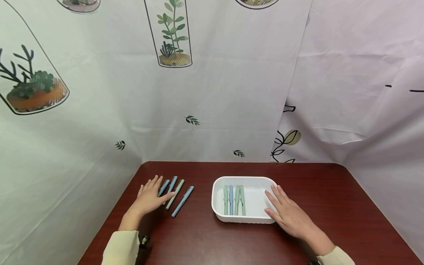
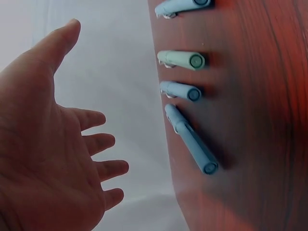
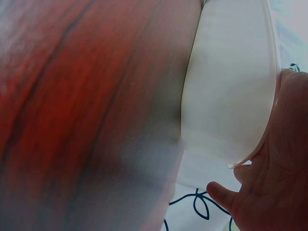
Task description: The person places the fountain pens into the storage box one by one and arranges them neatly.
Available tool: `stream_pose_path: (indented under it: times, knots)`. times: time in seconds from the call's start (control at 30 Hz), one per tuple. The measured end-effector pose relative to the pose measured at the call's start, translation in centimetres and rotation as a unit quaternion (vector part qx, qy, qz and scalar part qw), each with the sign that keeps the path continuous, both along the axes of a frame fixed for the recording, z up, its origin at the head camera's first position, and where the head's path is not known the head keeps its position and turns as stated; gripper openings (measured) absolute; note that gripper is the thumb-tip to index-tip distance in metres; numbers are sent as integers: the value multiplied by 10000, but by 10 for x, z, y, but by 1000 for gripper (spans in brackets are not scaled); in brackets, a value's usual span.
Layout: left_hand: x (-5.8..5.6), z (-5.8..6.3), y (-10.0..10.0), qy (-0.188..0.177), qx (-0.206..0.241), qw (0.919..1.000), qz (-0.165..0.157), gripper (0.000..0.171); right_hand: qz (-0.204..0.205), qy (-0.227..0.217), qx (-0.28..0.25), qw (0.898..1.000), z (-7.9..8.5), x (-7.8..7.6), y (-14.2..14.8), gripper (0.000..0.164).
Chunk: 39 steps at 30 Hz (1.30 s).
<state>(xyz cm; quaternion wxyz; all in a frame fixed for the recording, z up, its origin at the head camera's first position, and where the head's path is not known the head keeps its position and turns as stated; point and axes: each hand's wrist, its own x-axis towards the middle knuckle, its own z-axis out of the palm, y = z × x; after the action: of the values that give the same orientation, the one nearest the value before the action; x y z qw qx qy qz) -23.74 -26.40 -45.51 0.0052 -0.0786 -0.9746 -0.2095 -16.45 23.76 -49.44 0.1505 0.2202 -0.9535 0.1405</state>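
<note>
My left hand [image 1: 149, 198] hovers with spread fingers over the left side of the table, beside a loose group of pens. That group holds a green pen [image 1: 175, 194] and three blue pens, the rightmost blue pen [image 1: 183, 201] lying a little apart. In the left wrist view, the palm [image 2: 48, 144] is bare and a gap shows between it and the pens. My right hand [image 1: 293, 219], fingers extended, is at the right rim of a white tray [image 1: 245, 219]. Inside the tray, three green pens and one blue pen [image 1: 231, 200] lie side by side at the left.
The dark red wooden table [image 1: 195, 243] has rounded far corners. A pale curtain [image 1: 212, 92] with printed plants hangs behind it and along both sides. Table surface lies between the loose pens and the tray.
</note>
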Motion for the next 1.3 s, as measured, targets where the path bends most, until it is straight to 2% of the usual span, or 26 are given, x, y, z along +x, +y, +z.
stream_pose_path:
  times: [0.27, 0.43, 0.67, 1.3]
  knots:
    - [-3, -6, -13, -120, -99, 9998, 98, 107, -3, -11, 3, 10000, -1, 0, -1, 59]
    - [-5, -9, -17, -121, -31, 9998, 143, 96, 1, -1, -4, 10000, -1, 0, 0, 59]
    - [-8, -12, -16, -137, 128, 9994, 286, 81, -3, 4, 9, 10000, -1, 0, 0, 59]
    - [-15, -20, -8, -205, 63, 9962, 845, 69, 5, 44, -35, 10000, -2, 0, -1, 59]
